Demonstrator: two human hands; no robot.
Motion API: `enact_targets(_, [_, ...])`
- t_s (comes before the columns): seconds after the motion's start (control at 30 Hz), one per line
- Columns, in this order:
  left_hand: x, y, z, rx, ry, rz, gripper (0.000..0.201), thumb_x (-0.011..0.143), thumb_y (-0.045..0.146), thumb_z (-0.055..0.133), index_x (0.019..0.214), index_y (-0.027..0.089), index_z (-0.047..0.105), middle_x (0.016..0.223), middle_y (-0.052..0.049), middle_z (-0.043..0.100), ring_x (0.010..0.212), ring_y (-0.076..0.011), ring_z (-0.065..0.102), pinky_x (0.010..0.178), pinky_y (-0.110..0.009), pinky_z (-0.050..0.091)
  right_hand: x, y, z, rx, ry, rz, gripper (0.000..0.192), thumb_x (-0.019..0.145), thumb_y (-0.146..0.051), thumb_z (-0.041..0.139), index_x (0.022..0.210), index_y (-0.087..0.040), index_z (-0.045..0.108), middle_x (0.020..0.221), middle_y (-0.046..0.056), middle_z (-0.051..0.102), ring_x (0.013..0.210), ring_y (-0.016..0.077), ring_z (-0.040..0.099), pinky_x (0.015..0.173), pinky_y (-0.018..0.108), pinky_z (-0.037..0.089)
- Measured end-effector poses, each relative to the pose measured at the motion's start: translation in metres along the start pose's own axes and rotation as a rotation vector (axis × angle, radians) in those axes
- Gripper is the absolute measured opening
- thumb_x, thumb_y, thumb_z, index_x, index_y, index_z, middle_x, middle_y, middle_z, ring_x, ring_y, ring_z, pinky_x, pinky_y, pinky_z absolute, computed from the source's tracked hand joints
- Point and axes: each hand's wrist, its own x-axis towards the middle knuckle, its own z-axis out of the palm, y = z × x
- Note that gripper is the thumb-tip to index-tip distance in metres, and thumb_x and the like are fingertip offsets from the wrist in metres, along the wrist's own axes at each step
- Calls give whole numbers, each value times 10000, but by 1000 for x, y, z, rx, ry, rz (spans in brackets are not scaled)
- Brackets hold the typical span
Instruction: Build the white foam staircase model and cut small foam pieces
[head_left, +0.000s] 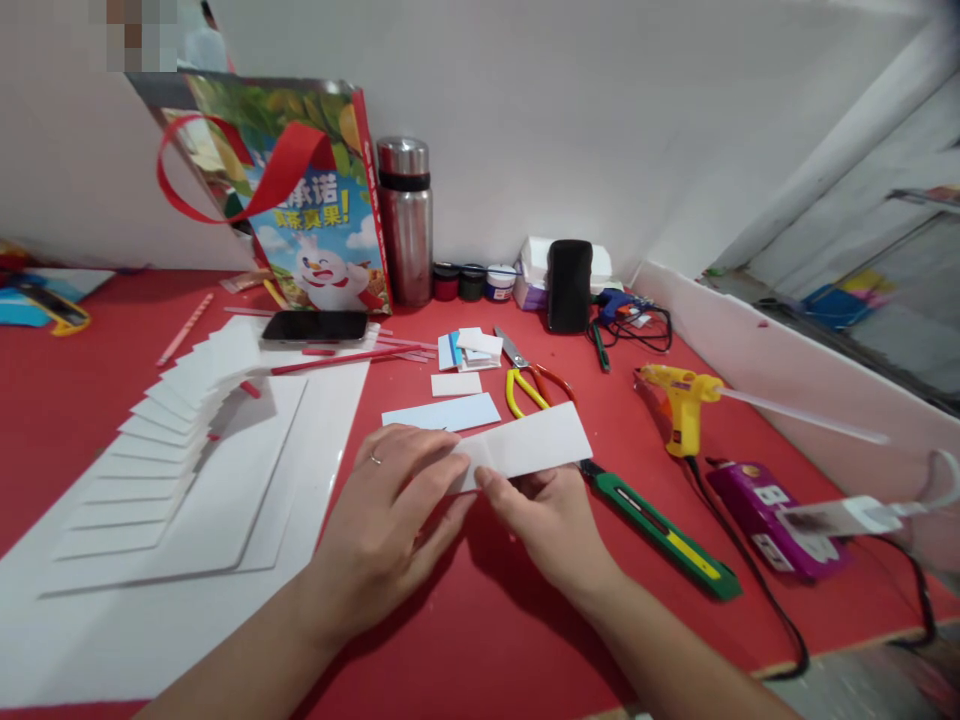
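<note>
Between my two hands is a white rectangular strip of card or foam board point(532, 442), tilted up to the right. My left hand point(397, 510) grips its left end, a ring on one finger. My right hand point(551, 520) pinches the lower edge with the thumb on top; its other fingers are partly hidden under the strip. Just beyond lies a pale blue strip point(441, 411), with a small white piece point(456, 384) behind it. Scissors point(529, 385) with yellow and orange handles lie past the strip. A green utility knife point(664, 530) rests beside my right hand.
At left, a curved stepped white board model point(161, 440) stands on white sheets. A yellow glue gun point(681, 400) and a purple power strip point(772, 520) with cords are at right. Phone point(315, 327), steel flask point(406, 225), paint jars point(471, 283) and a printed bag point(300, 200) stand behind.
</note>
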Motion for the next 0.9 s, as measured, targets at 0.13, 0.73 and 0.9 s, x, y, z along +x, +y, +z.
enact_targets(0.13, [-2,2,1,-37,-18,-53,320,885,75,675,1181,155,584,1197,-133,631,1130,-258,578,988,-457,471,0,1,0,50,-8,114,246,793,-385,768,750,-154,692,598,-13,602,616,148,588,632,281,491])
enact_targets(0.73, [-14,17,15,-91,-352,-335,156,928,138,553,1056,188,625,1042,-75,624,954,-254,580,841,-438,501,-44,-39,-110,-1326,175,-163,365,938,-502,557,976,-169,700,925,107,703,850,272,649,754,378,491])
enact_targets(0.9, [-15,18,20,-46,-361,-348,190,939,141,526,1084,190,638,1049,-88,612,960,-265,571,846,-441,494,-41,-17,-123,-1799,-25,-285,381,989,-344,535,1306,-163,642,1088,159,636,963,320,613,846,455,511])
